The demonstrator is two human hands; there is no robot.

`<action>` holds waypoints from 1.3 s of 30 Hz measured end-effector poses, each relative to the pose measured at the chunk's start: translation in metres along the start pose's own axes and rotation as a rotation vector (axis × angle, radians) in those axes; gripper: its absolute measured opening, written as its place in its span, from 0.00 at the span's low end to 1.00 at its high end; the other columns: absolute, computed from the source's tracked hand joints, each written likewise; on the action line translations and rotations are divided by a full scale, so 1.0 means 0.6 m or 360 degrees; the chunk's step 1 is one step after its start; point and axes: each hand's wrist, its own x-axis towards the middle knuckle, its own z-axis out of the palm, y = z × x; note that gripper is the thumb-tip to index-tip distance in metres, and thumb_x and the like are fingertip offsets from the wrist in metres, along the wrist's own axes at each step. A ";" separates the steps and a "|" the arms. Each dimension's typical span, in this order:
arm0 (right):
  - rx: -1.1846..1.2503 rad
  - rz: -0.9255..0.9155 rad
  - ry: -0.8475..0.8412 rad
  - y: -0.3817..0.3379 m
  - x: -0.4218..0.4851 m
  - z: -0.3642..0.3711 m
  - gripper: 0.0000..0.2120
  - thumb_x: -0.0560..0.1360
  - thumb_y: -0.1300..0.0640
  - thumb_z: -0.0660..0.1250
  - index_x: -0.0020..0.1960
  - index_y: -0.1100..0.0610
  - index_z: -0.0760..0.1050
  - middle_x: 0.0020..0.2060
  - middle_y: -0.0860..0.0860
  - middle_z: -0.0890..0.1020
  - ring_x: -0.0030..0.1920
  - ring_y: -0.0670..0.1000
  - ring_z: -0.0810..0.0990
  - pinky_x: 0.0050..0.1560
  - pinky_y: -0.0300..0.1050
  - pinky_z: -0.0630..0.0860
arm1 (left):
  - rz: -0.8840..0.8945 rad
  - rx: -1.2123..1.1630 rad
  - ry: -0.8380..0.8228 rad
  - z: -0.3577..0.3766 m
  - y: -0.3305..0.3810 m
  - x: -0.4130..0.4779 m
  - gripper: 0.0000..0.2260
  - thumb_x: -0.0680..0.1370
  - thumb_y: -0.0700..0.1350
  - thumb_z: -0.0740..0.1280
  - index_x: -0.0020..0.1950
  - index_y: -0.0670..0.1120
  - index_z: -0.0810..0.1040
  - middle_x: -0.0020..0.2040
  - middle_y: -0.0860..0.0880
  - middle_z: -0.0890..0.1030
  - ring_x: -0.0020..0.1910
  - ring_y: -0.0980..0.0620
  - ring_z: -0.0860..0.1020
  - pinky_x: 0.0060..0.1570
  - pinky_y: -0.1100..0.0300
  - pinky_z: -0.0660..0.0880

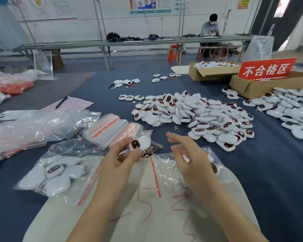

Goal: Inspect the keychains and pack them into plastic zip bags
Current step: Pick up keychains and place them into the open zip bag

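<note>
A white keychain [137,143], dark face up, is pinched by the left hand [120,155] just above a part-filled zip bag [165,172] on the tabletop [269,172]. The right hand [187,154] hovers beside it, fingers loosely spread, holding nothing. Likely best: turn the piece, check face and clasp, then hold the bag mouth wide.

The head camera looks forward and down, close above the left hand [121,158] and right hand [192,159].

The right hand [187,159] is blurred and hides most keychains [214,168] in the bag [166,172] under it, the heap [294,112] at the right edge of the table [269,172] is cut off, and writing on the pink paper [72,104] is too small to read.
</note>
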 end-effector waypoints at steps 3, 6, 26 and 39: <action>-0.0614 -0.0527 -0.0321 0.005 -0.011 0.014 0.24 0.75 0.70 0.64 0.56 0.43 0.83 0.62 0.46 0.79 0.60 0.49 0.78 0.61 0.45 0.74 | -0.0165 0.0051 0.0108 -0.046 -0.013 -0.031 0.13 0.74 0.41 0.76 0.56 0.54 0.82 0.45 0.50 0.86 0.43 0.50 0.83 0.46 0.58 0.77; -0.0982 -0.0763 -0.0536 0.005 -0.010 0.021 0.20 0.65 0.71 0.72 0.44 0.47 0.84 0.63 0.52 0.80 0.60 0.57 0.80 0.60 0.54 0.77 | -0.0168 0.0158 0.0021 -0.061 -0.015 -0.053 0.14 0.71 0.42 0.78 0.53 0.55 0.84 0.47 0.45 0.86 0.41 0.50 0.81 0.47 0.53 0.77; -0.0266 -0.0282 -0.0158 0.023 -0.019 0.002 0.17 0.73 0.73 0.55 0.40 0.51 0.67 0.49 0.42 0.80 0.49 0.44 0.78 0.47 0.40 0.72 | -0.0100 -0.0241 -0.0049 -0.001 0.016 -0.035 0.11 0.76 0.37 0.71 0.58 0.44 0.79 0.47 0.49 0.87 0.48 0.48 0.86 0.46 0.58 0.82; -0.0390 -0.0344 0.0015 0.026 -0.018 0.007 0.15 0.74 0.68 0.55 0.43 0.47 0.67 0.51 0.45 0.79 0.54 0.46 0.79 0.49 0.52 0.75 | -0.0283 -0.0197 -0.0349 0.026 -0.026 -0.054 0.11 0.78 0.42 0.70 0.60 0.44 0.78 0.51 0.38 0.84 0.48 0.45 0.83 0.56 0.49 0.80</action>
